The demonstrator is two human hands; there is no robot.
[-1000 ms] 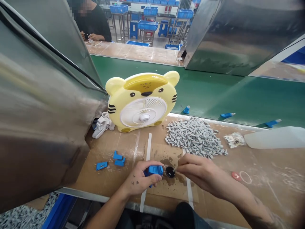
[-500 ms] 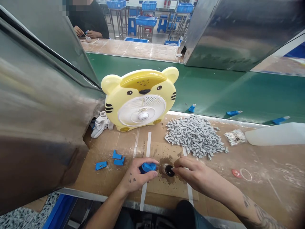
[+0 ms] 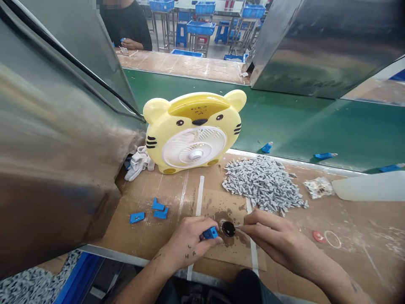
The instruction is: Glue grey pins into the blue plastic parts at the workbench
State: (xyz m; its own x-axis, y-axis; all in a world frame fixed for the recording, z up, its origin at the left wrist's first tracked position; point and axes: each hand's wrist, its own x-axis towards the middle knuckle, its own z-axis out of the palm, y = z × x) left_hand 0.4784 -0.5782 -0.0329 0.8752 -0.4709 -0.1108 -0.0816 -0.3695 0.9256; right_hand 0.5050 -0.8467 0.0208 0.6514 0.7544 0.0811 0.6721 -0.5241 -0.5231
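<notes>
My left hand [image 3: 194, 238] is closed around a small blue plastic part [image 3: 210, 233], gripped between thumb and fingers with a hole in its end facing right. Just right of it stands a small clear cup with black contents [image 3: 228, 229], on a stained cardboard sheet [image 3: 228, 255]. My right hand [image 3: 275, 236] pinches a small grey piece [image 3: 238, 227] at the cup's right rim; whether it touches the rim I cannot tell. Three loose blue parts [image 3: 160, 214] lie to the left. Beyond my right hand is a heap of small grey pieces [image 3: 264, 183].
A yellow animal-faced fan [image 3: 155, 145] stands at the back, with white gloves [image 3: 139, 164] beside it. Blue parts lie on a green conveyor belt [image 3: 284, 122]. A white bottle [image 3: 370, 185] and a red lid [image 3: 319, 236] are at right. Across the belt sits a person [image 3: 133, 25].
My left hand has turned the blue part so its holed end faces right. My right hand has drawn slightly right, off the cup's opening. The whole view has shifted a little.
</notes>
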